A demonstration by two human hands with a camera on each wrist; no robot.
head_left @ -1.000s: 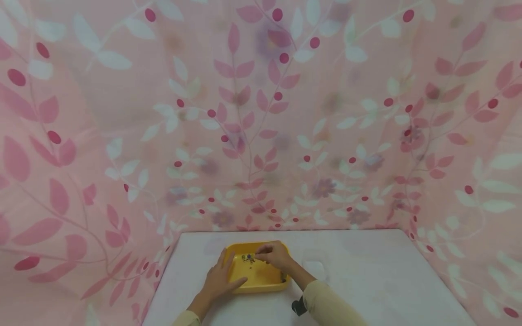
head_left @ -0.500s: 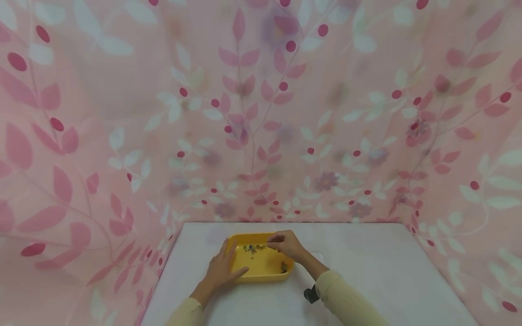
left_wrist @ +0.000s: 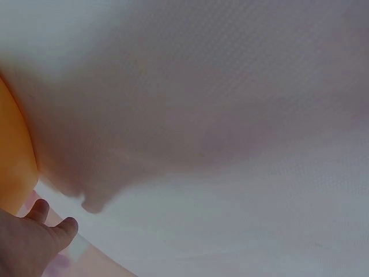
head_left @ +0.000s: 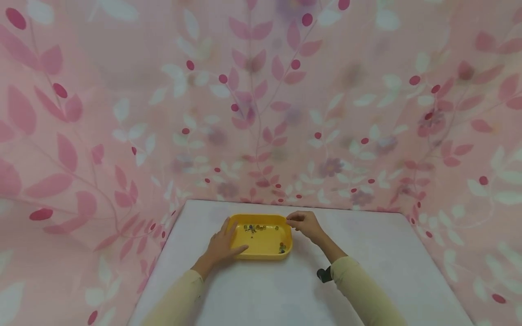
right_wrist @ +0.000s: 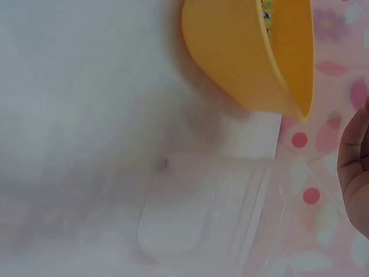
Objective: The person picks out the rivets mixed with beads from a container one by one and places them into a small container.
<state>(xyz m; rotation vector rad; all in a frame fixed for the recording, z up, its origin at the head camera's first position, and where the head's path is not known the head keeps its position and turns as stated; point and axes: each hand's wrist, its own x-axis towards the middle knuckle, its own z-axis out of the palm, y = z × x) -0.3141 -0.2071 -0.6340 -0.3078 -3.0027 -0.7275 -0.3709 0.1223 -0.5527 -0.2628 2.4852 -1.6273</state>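
Note:
A yellow tray [head_left: 261,256] lies on the white table. Several glass marbles [head_left: 261,227] and small dark bits are along its far side, with more marbles [head_left: 282,247] in the near right corner. My left hand [head_left: 220,246] rests at the tray's left side, fingers spread along the rim and thumb over the near edge. Just past the tray's right rim, my right hand [head_left: 306,224] has thumb and fingertips together, pinching a small thing mostly hidden by them; its kind I cannot tell. In the right wrist view that hand's curled fingers [right_wrist: 354,150] show at the right edge.
A clear plastic container [right_wrist: 202,213] stands on the table by the tray in the right wrist view, with a small dark spot [right_wrist: 162,165] at its corner. A black device [head_left: 324,274] sits at my right wrist. Pink leaf-patterned cloth [head_left: 261,136] surrounds the table [head_left: 269,294].
My right hand has moved right, from over the tray's marbles to beyond its right rim, fingertips still together. The left hand stays at the tray. The head view has tilted up the table.

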